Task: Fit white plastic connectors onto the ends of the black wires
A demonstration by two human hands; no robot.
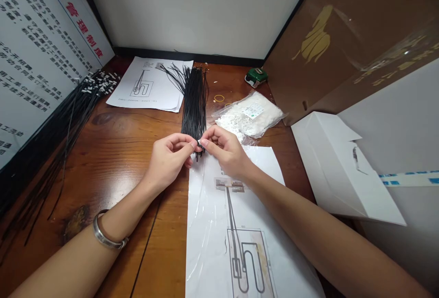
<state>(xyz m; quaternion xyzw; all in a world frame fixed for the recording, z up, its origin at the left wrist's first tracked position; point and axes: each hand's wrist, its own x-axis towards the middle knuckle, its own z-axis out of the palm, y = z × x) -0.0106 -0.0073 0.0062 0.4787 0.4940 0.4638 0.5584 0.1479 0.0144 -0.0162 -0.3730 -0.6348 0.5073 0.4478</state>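
Note:
My left hand (173,154) and my right hand (222,149) meet fingertip to fingertip over the near end of a bundle of thin black wires (194,101). Between the right thumb and forefinger is a small white connector (200,141). The left thumb and forefinger pinch at the same spot, apparently on the end of a black wire, which is mostly hidden by the fingers. Right of the bundle lies a clear plastic bag (265,112) of small white pieces, with several spilled at its near-left side.
Printed drawings lie under my hands (209,243) and at the back left (120,92). More black wires with white ends (85,96) rest along the left panel. A green tape measure (256,77), yellow rubber band (218,98), brown box (343,28) and white carton (329,165) stand rightward.

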